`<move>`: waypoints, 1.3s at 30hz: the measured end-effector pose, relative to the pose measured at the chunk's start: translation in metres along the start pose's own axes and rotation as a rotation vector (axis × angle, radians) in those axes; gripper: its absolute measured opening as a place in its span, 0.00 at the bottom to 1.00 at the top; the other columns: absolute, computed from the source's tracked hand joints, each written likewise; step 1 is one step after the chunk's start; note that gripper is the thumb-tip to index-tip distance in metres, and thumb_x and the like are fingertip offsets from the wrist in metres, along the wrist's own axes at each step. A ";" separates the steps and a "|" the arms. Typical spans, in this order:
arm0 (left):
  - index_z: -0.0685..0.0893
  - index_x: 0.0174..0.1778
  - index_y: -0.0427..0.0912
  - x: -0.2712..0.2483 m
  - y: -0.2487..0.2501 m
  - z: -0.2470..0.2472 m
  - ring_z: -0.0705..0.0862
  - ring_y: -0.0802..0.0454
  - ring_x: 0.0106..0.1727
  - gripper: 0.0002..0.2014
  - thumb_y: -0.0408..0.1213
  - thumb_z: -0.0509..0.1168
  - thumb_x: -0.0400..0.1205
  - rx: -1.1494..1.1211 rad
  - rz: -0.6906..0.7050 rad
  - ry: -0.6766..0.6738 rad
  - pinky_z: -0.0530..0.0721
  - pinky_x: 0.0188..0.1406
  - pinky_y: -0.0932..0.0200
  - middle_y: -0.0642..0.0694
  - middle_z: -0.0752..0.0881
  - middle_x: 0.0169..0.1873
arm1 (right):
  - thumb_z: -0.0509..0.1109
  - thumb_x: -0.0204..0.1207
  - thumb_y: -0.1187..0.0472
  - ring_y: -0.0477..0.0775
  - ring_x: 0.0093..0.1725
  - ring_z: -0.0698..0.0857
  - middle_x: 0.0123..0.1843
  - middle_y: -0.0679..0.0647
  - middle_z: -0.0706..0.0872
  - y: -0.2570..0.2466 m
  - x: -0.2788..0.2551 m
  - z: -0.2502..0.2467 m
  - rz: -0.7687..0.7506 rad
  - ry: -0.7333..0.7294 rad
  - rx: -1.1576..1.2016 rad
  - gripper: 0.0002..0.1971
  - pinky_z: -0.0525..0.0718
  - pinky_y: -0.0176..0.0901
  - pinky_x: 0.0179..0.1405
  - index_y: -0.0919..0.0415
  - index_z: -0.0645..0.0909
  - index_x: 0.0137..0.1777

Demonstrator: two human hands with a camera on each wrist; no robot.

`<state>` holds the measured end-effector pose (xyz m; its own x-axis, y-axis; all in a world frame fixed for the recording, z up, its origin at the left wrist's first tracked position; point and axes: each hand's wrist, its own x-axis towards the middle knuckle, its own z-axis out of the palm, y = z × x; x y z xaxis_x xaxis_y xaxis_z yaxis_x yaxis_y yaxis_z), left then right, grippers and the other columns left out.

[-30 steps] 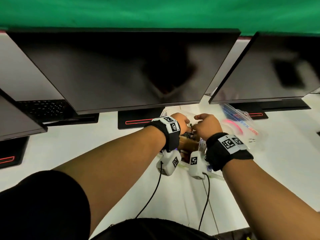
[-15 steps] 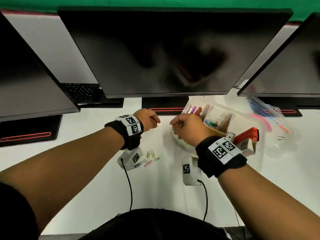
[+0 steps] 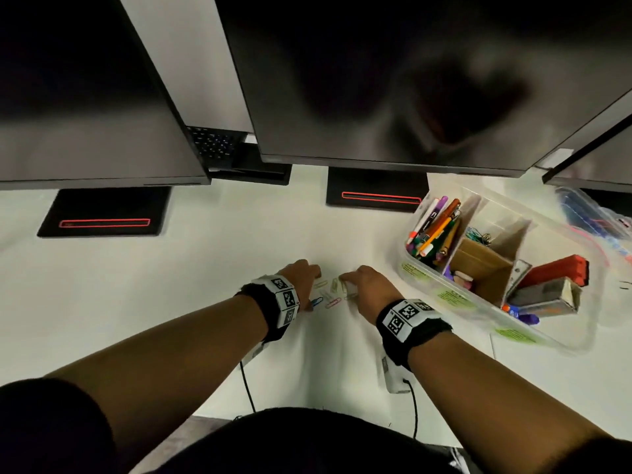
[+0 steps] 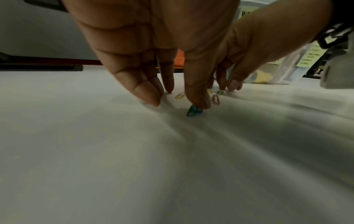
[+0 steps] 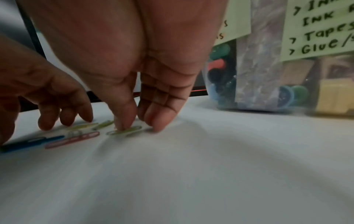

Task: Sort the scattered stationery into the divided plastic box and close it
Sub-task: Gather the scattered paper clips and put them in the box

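Several coloured paper clips (image 3: 329, 293) lie scattered on the white table between my hands. My left hand (image 3: 306, 273) stands fingertips-down on their left side. In the left wrist view its thumb touches a blue clip (image 4: 194, 111), while the other fingers (image 4: 151, 97) reach the bare table. My right hand (image 3: 354, 283) comes in from the right. Its thumb tip presses a green clip (image 5: 132, 130) and a fingertip (image 5: 157, 124) sits just beside it. A pink clip (image 5: 73, 140) lies loose. The divided plastic box (image 3: 415, 271) stands open to the right, holding pens (image 3: 434, 227) and a red stapler (image 3: 554, 271).
Three dark monitors overhang the back of the table, with black stands (image 3: 376, 193) beneath them. The clear box lid (image 3: 595, 220) lies at the far right. Green handwritten labels (image 5: 316, 27) are stuck on the box's near wall. Bare white table (image 3: 171, 285) stretches to the left.
Both hands have left the box and come down to the table on its left, onto the paper clips. The head view has tilted downward.
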<state>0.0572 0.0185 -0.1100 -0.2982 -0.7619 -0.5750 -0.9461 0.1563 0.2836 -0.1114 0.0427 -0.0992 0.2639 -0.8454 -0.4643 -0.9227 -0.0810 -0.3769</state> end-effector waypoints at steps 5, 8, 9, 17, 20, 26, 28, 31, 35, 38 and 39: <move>0.73 0.67 0.40 0.001 0.007 0.015 0.78 0.40 0.62 0.26 0.34 0.72 0.73 -0.099 0.024 0.077 0.76 0.58 0.55 0.39 0.76 0.63 | 0.62 0.76 0.70 0.62 0.61 0.80 0.62 0.64 0.78 0.002 0.009 0.000 -0.062 -0.013 -0.052 0.22 0.76 0.44 0.60 0.59 0.76 0.71; 0.75 0.64 0.37 0.002 0.012 0.019 0.79 0.40 0.61 0.21 0.33 0.70 0.75 -0.132 0.009 0.104 0.76 0.58 0.55 0.38 0.78 0.62 | 0.62 0.76 0.70 0.63 0.61 0.80 0.60 0.64 0.80 0.002 0.010 0.002 -0.051 0.004 -0.035 0.18 0.75 0.44 0.61 0.64 0.79 0.66; 0.76 0.63 0.37 0.002 0.014 0.019 0.79 0.41 0.61 0.20 0.34 0.70 0.76 -0.140 0.006 0.108 0.76 0.57 0.55 0.38 0.78 0.61 | 0.62 0.77 0.70 0.63 0.61 0.80 0.60 0.64 0.81 0.001 0.009 0.004 -0.042 0.013 -0.019 0.17 0.75 0.44 0.60 0.64 0.80 0.64; 0.79 0.65 0.40 0.003 0.023 0.015 0.80 0.44 0.63 0.18 0.36 0.67 0.78 -0.260 0.029 0.206 0.77 0.63 0.57 0.40 0.82 0.61 | 0.71 0.74 0.63 0.60 0.63 0.81 0.63 0.61 0.84 0.003 0.003 0.012 0.035 0.057 0.151 0.18 0.73 0.38 0.60 0.62 0.80 0.65; 0.76 0.69 0.41 0.001 0.016 0.012 0.79 0.46 0.64 0.24 0.36 0.71 0.75 -0.277 0.034 0.216 0.74 0.63 0.61 0.41 0.78 0.63 | 0.77 0.69 0.63 0.61 0.63 0.80 0.62 0.63 0.81 0.004 0.005 0.011 0.040 0.092 0.215 0.26 0.74 0.41 0.63 0.62 0.78 0.67; 0.68 0.74 0.41 0.005 0.012 0.012 0.76 0.42 0.68 0.40 0.41 0.79 0.67 -0.117 0.014 0.049 0.76 0.67 0.53 0.41 0.73 0.67 | 0.82 0.60 0.57 0.59 0.60 0.78 0.61 0.61 0.74 0.003 0.011 0.015 0.069 0.069 0.129 0.34 0.78 0.44 0.62 0.62 0.76 0.66; 0.70 0.72 0.41 0.006 0.013 0.016 0.78 0.43 0.65 0.36 0.39 0.77 0.69 -0.154 0.009 0.075 0.77 0.64 0.55 0.40 0.75 0.65 | 0.81 0.62 0.58 0.60 0.57 0.79 0.58 0.62 0.76 0.002 0.012 0.019 0.046 0.092 0.125 0.26 0.78 0.43 0.59 0.63 0.80 0.61; 0.76 0.66 0.41 0.008 0.016 0.019 0.79 0.44 0.61 0.23 0.40 0.71 0.75 -0.182 0.023 0.132 0.76 0.59 0.57 0.40 0.79 0.61 | 0.76 0.68 0.62 0.62 0.54 0.82 0.54 0.63 0.80 0.002 0.012 0.023 0.013 0.146 0.167 0.17 0.76 0.41 0.52 0.63 0.85 0.57; 0.80 0.61 0.42 0.011 0.018 0.020 0.81 0.43 0.57 0.16 0.40 0.68 0.77 -0.157 0.043 0.133 0.76 0.52 0.58 0.39 0.80 0.57 | 0.73 0.72 0.63 0.61 0.55 0.82 0.55 0.63 0.83 0.006 0.013 0.026 -0.001 0.160 0.198 0.14 0.75 0.40 0.54 0.63 0.85 0.57; 0.81 0.61 0.42 0.012 0.017 0.021 0.80 0.42 0.58 0.17 0.40 0.69 0.77 -0.157 0.059 0.123 0.77 0.54 0.58 0.39 0.79 0.58 | 0.72 0.73 0.62 0.61 0.56 0.82 0.56 0.63 0.83 0.006 0.014 0.026 -0.003 0.149 0.191 0.13 0.75 0.40 0.55 0.64 0.85 0.57; 0.81 0.61 0.41 0.011 0.017 0.021 0.80 0.42 0.59 0.18 0.40 0.69 0.77 -0.164 0.062 0.124 0.77 0.55 0.58 0.39 0.79 0.59 | 0.72 0.74 0.62 0.61 0.57 0.82 0.57 0.63 0.83 0.006 0.014 0.026 -0.004 0.145 0.185 0.13 0.74 0.40 0.56 0.64 0.85 0.57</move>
<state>0.0352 0.0255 -0.1277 -0.3282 -0.8268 -0.4569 -0.8902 0.1090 0.4423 -0.1060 0.0441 -0.1292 0.2120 -0.9132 -0.3480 -0.8512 0.0025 -0.5248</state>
